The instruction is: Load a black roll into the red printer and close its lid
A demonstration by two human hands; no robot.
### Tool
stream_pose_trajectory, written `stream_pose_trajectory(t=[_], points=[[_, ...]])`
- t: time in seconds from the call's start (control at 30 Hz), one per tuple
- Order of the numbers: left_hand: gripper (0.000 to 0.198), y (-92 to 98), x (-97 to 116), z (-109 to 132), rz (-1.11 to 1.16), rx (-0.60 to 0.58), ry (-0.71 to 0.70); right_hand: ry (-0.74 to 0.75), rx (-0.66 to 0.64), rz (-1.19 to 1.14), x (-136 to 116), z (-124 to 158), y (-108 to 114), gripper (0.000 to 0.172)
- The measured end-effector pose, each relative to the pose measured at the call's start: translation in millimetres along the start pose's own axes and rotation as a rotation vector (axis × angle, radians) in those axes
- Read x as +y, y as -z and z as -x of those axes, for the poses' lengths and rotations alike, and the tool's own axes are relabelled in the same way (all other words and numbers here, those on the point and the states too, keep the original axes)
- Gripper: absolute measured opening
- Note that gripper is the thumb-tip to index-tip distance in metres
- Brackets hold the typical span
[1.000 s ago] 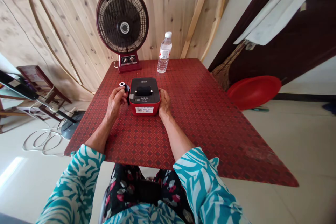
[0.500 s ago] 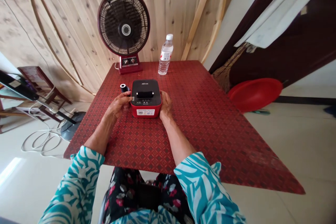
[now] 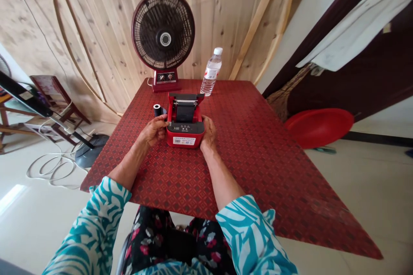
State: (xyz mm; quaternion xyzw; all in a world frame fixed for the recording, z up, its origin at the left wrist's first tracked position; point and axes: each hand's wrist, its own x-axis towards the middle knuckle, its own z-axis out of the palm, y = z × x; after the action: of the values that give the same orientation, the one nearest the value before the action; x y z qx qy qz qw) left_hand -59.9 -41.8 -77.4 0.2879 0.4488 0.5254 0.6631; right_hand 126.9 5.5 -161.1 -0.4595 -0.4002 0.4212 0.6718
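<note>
A small red and black label printer [image 3: 185, 131] sits on the patterned table, its lid [image 3: 186, 96] tipped up and back. Dark roll material shows in the opened compartment. My left hand [image 3: 154, 132] is at the printer's left side, fingers curled and thumb and fingertips at the lid seam. Along the opposite side, my right hand [image 3: 209, 134] grips the printer with its fingers reaching round the wall. A black roll with a white core [image 3: 157, 110] stands just behind my left hand.
A fan [image 3: 163, 38] and a water bottle [image 3: 211, 72] stand at the back of the red table [image 3: 258, 163]. Left on the floor are a fan stand base [image 3: 92, 150], cables and a wooden chair [image 3: 58, 99]. To the right lie a red basin [image 3: 319, 128] and a broom [image 3: 280, 96].
The printer's lid has swung open, up and away from me, baring the inside. Both hands stay at its sides. The whole view has shifted slightly.
</note>
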Motion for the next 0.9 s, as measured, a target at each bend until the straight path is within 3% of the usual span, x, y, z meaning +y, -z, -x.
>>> stream_pose_trajectory(t=[0.2,0.33,0.5,0.6,0.7,0.8,0.9], points=[[0.053,-1.6,-4,4,-0.054,0.026,-0.113,0.013,-0.012,0.009,1,-1,-1,0.047],[0.044,2.3,-3,1,-0.163,0.056,-0.252,0.022,-0.025,0.018,2,-2,-2,0.045],[0.03,4.8,22,-25,-0.589,0.104,-0.562,0.047,-0.036,0.006,3,-3,-3,0.043],[0.016,-1.2,42,-45,-0.961,0.047,-0.564,0.037,-0.026,0.011,3,-4,-5,0.042],[0.01,-12.4,55,-54,-1.176,-0.07,-0.578,0.032,-0.018,0.009,3,-4,-6,0.04],[0.012,-22.3,60,-52,-1.16,-0.253,-0.579,0.051,-0.026,0.002,1,-5,-7,0.037],[0.012,-25.3,59,-47,-1.045,-0.29,-0.501,0.045,-0.022,0.008,-2,-5,-8,0.036]])
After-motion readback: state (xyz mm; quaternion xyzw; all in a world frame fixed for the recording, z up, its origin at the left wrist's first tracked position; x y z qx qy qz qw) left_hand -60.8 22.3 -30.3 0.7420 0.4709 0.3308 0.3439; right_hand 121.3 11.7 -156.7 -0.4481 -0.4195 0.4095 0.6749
